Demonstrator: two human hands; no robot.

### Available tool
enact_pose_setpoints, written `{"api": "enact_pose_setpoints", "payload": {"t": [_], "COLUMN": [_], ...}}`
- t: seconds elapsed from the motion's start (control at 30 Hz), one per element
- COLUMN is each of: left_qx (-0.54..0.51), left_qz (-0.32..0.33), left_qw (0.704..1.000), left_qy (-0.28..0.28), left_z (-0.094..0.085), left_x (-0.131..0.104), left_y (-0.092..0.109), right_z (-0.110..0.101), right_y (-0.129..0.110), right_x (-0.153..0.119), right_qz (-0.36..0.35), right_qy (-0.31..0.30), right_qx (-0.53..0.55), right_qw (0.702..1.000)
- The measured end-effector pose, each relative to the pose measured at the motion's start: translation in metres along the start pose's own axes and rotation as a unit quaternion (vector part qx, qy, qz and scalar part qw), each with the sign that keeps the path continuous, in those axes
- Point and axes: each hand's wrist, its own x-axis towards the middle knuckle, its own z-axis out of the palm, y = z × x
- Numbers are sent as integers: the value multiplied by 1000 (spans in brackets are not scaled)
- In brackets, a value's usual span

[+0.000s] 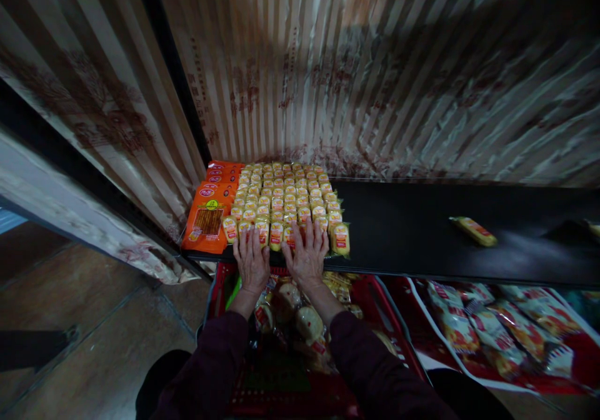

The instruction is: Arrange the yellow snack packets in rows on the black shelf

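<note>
My left hand (252, 260) and my right hand (305, 252) lie side by side against the front row of small yellow wrapped snack cakes (281, 198). Fingers on both hands are stretched out and spread, their tips touching the wrappers. The cakes stand in tight rows on a black shelf (389, 220). Left of them, orange snack packets (206, 226) overlap in a row. Farther right on the shelf lies a single yellow wrapped cake (475, 231). Parts of the front row are hidden behind my fingers.
Below my arms stands a red basket (375, 301) holding various wrapped snacks. To its right, a red container with a white rim holds several snack bags (506, 329). Striped, printed sheeting (281, 64) covers the back and left side. A dark post (173, 64) rises at the left.
</note>
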Motion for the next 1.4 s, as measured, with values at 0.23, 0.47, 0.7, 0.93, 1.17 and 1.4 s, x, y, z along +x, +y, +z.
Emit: {"api": "enact_pose_setpoints", "payload": {"t": [0.23, 0.47, 0.7, 0.93, 1.17, 1.4], "left_qx": [-5, 5, 1, -11, 0, -8], "left_qz": [4, 21, 47, 37, 47, 45], "left_qw": [1000, 999, 998, 999, 998, 998], "left_qy": [-20, -30, -34, -21, -44, -42], "left_z": [0, 2, -1, 0, -1, 1], "left_x": [-1, -2, 2, 0, -1, -2], "left_y": [0, -3, -4, -2, -3, -4], "right_z": [1, 2, 3, 2, 3, 2], "right_y": [1, 2, 2, 2, 3, 3], "right_x": [-1, -1, -1, -1, -2, -1], "right_qz": [-4, -7, -4, -12, -10, -12], "right_qy": [4, 7, 4, -3, -10, -11], "right_qx": [5, 6, 12, -4, 0, 4], "right_qw": [1000, 1000, 1000, 1000, 1000, 1000]}}
